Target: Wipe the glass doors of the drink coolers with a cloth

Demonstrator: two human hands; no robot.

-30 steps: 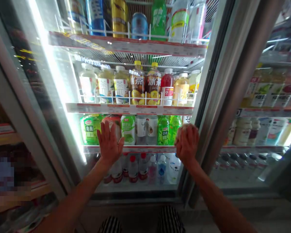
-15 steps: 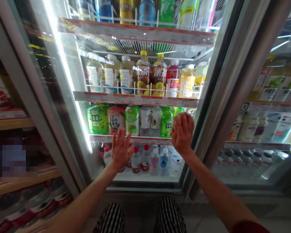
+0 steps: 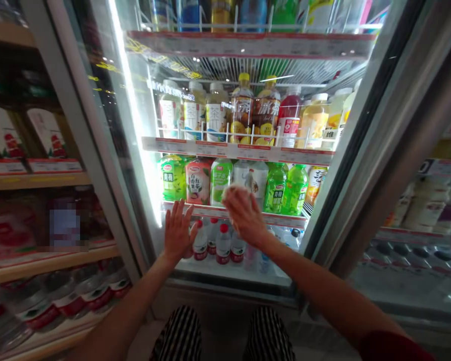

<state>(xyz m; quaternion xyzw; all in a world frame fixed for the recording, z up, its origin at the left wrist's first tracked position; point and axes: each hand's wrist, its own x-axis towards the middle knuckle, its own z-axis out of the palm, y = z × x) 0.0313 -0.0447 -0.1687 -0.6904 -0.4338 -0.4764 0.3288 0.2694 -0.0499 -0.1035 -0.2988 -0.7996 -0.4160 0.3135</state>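
Observation:
In the head view a glass cooler door [image 3: 214,65] stands in front of me, with reflections on it. My left hand [image 3: 178,233] lies flat against the glass at the lower left, its fingers spread and nothing in them. To its right my right hand [image 3: 246,215] is at the glass, smeared by motion. A pale cloth-like wad [image 3: 236,194] shows under its bent fingers; its edges are blurred. Behind the glass, near both hands, are a green-labelled bottle [image 3: 221,180], a pink-labelled bottle [image 3: 198,183] and green drink bottles [image 3: 276,188].
Several more bottles [image 3: 242,110] line the upper cooler shelves, and red-capped bottles [image 3: 223,245] stand at the bottom. The metal door frame [image 3: 364,165] runs along the right. Wooden shelves [image 3: 52,179] with bottles are at the left. My knees [image 3: 180,333] are below.
My right hand has swept left across the glass, closer to my left hand, uncovering green bottles. My left hand stays against the door. The view has turned left, showing more of the wooden shelves.

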